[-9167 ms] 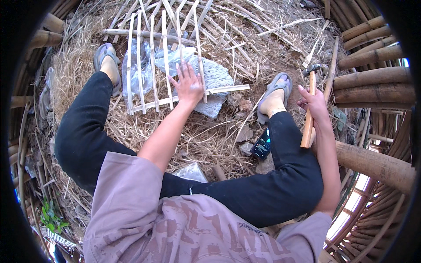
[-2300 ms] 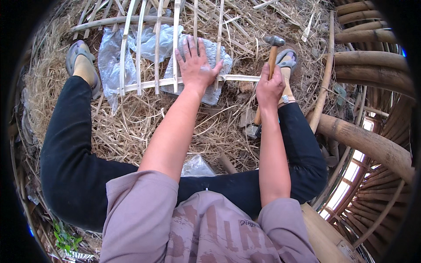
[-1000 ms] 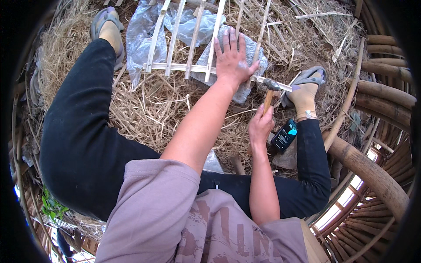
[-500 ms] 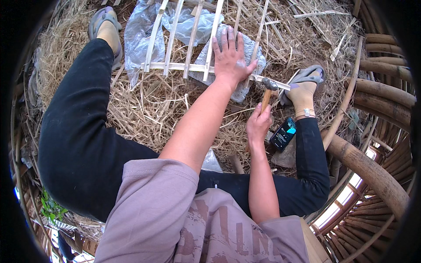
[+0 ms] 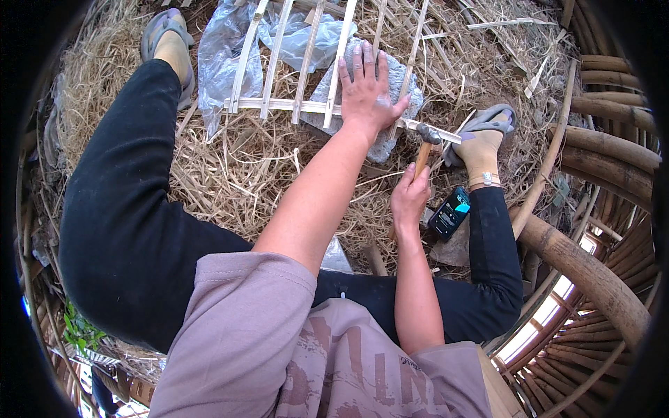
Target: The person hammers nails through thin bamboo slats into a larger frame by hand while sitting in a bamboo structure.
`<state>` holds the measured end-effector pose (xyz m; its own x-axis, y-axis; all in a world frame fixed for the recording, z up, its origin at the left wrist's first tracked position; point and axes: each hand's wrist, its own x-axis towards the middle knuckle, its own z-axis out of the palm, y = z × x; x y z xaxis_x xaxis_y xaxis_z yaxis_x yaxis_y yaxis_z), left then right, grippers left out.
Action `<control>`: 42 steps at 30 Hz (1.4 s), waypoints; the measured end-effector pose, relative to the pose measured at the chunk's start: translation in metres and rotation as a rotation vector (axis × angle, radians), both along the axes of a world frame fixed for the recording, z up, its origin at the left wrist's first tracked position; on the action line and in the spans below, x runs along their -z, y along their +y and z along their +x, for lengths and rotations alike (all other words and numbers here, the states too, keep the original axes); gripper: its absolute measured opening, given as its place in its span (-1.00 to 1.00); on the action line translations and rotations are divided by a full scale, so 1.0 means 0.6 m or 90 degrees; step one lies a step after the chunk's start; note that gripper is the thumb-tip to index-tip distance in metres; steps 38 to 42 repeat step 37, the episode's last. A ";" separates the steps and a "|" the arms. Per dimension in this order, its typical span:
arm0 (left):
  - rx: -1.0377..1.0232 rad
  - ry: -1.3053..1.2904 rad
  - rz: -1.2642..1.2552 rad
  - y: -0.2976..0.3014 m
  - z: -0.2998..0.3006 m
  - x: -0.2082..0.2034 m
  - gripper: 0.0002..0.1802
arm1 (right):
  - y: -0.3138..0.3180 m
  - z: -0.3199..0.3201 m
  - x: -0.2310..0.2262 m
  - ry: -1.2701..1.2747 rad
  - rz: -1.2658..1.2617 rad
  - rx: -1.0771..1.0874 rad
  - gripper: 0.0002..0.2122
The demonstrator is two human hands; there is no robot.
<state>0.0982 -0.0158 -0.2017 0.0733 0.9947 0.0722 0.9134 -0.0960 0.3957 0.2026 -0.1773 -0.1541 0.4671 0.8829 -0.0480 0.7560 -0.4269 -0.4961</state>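
Observation:
My left hand [image 5: 367, 94] lies flat with spread fingers on a frame of pale split-bamboo strips [image 5: 301, 76], over a grey stone block [image 5: 405, 97]. Several upright strips meet one crosswise strip [image 5: 275, 104] along the near edge. In my closed right hand [image 5: 410, 198] is a hammer [image 5: 423, 159], gripped by its wooden handle. The dark metal head rests at or just over the right end of the crosswise strip; whether it touches cannot be told. Most of the lower handle is hidden behind my fingers.
A phone [image 5: 449, 214] with a lit screen lies beside my right wrist. Crumpled clear plastic [image 5: 226, 66] is at the far left. Bamboo shavings [image 5: 237, 164] cover the ground. My sandalled feet flank the frame, and thick bamboo poles [image 5: 589, 272] curve along the right.
Almost nothing differs. Both hands, the hammer and the bamboo frame stay in the same places.

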 end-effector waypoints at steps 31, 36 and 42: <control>-0.003 0.029 0.026 0.001 0.014 0.006 0.08 | 0.001 0.007 0.010 0.021 -0.056 0.025 -0.66; 0.004 0.131 -0.068 -0.001 -0.039 -0.014 0.11 | 0.005 -0.035 0.017 0.144 -0.077 0.051 -0.69; -0.019 0.153 -0.061 0.006 -0.072 -0.016 0.11 | 0.018 -0.059 0.025 0.166 -0.071 0.028 -0.69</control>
